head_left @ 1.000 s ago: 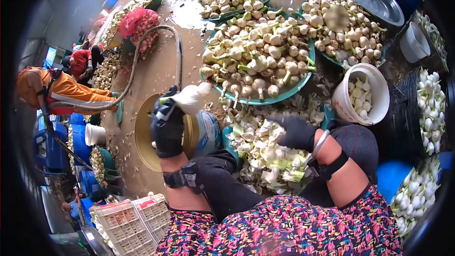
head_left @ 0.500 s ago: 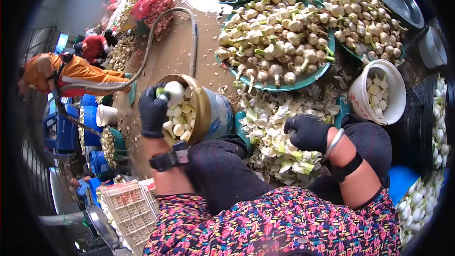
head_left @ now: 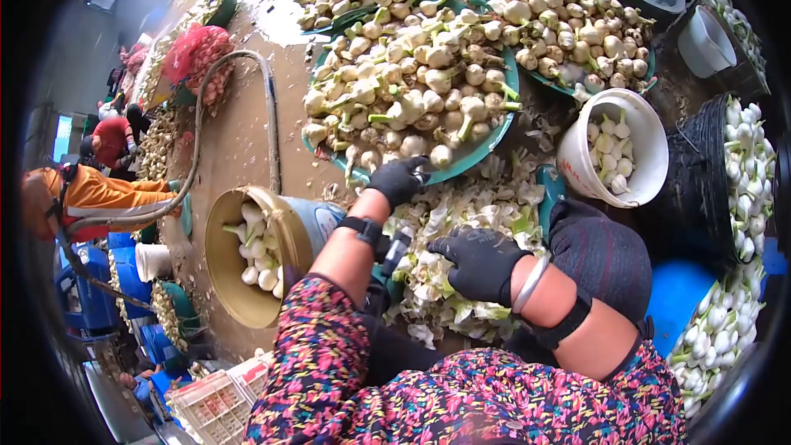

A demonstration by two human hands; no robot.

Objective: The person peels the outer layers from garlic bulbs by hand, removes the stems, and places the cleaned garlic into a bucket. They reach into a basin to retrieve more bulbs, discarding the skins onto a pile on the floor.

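Note:
My left hand (head_left: 401, 182), in a black glove, is at the near rim of a large green basin (head_left: 486, 148) heaped with untrimmed garlic bulbs (head_left: 420, 74). Its fingers reach toward the bulbs at the edge, slightly apart, with nothing visible in them. My right hand (head_left: 479, 262), gloved too, is over a pile of garlic peelings (head_left: 461, 214) between my knees. Its fingers are curled closed, and whatever they hold is hidden. Left of my left forearm, a tan-and-blue bucket (head_left: 221, 272) lies tilted with peeled white garlic bulbs (head_left: 262, 255) inside.
A white bucket (head_left: 568, 156) with some peeled bulbs stands at the right. Beyond it are a black tub (head_left: 700, 173) of white bulbs and a grey bucket (head_left: 707, 41). A hose (head_left: 198, 115) crosses the wet floor. A person in orange (head_left: 115, 198) is at the left.
My left hand has left the tan bucket, where it held a white garlic bulb, and moved right to the green basin; that bulb is gone from it. My right hand stays over the peelings.

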